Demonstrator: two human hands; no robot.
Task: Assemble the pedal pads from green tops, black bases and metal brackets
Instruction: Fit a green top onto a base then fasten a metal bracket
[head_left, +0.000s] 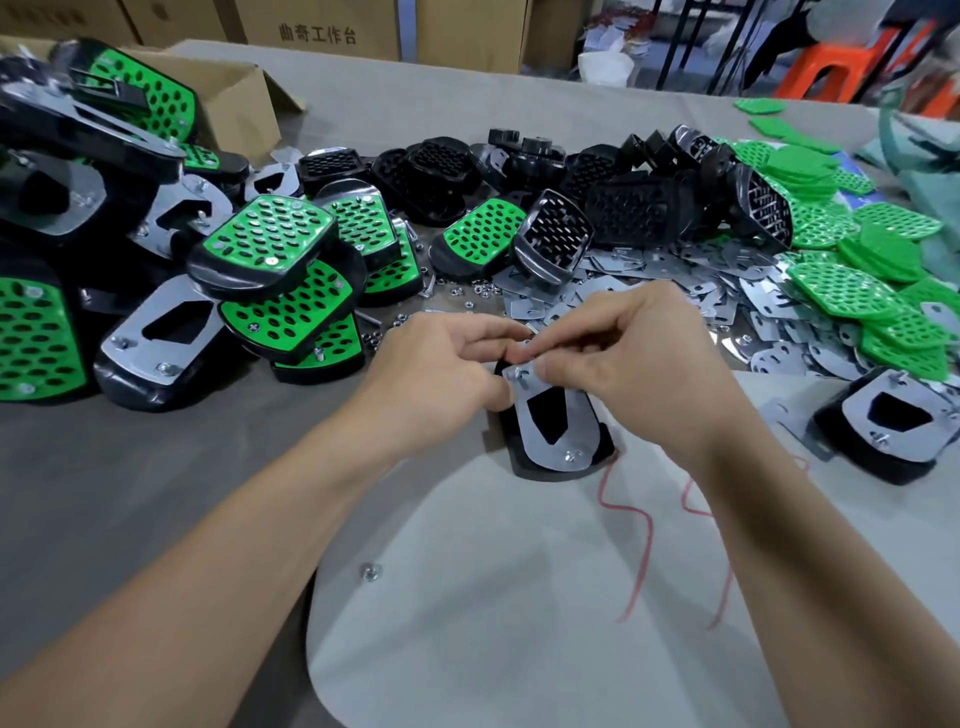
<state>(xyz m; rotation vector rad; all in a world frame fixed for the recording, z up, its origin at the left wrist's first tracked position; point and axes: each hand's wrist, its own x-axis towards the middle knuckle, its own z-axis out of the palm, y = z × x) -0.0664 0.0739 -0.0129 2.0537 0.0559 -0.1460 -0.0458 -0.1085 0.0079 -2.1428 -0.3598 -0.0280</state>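
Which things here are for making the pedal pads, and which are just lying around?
For the job: half-built pad, green tops, black bases, metal brackets, loose nuts, finished pads.
Just lying about: cardboard box, orange stool, red thread.

Bright green tops (841, 291) dotted with rows of oval holes. Glossy black bases (623, 208) with a matching hole pattern. Shiny silver metal brackets (649, 291). Grey table (130, 467); pale grey sheet (493, 597) marked with wavy red lines (641, 545). Brown cardboard box (228, 88), orange stool (831, 73).
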